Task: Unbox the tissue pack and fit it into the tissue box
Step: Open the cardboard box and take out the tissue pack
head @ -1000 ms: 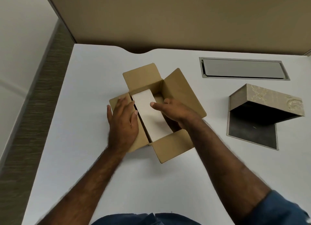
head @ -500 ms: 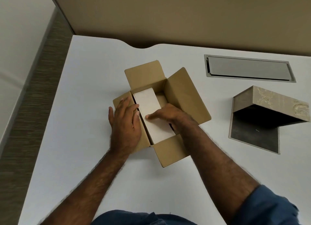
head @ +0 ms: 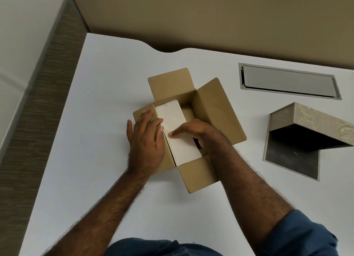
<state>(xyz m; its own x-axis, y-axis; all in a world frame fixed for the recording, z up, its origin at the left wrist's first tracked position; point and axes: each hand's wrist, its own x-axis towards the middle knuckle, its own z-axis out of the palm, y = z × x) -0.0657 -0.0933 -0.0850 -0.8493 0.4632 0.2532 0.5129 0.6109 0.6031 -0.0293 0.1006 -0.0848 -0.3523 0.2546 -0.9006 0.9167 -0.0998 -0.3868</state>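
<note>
While the left hand [head: 146,140] stays flat and released on the cardboard box [head: 210,110] flap, the right hand [head: 193,134] has slid deeper beside the tissue pack [head: 178,129]; its thumb lies on top, but I cannot tell whether the grip has closed. Well right of it on the surface [head: 95,159] stands the open tissue box [head: 314,125].

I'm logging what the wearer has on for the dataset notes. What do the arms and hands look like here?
Both forearms are bare and hairy. The right arm shows a blue sleeve pushed up near the elbow. Blue clothing shows at the bottom edge. No glove, ring or watch is visible on the left hand or right hand.
</note>
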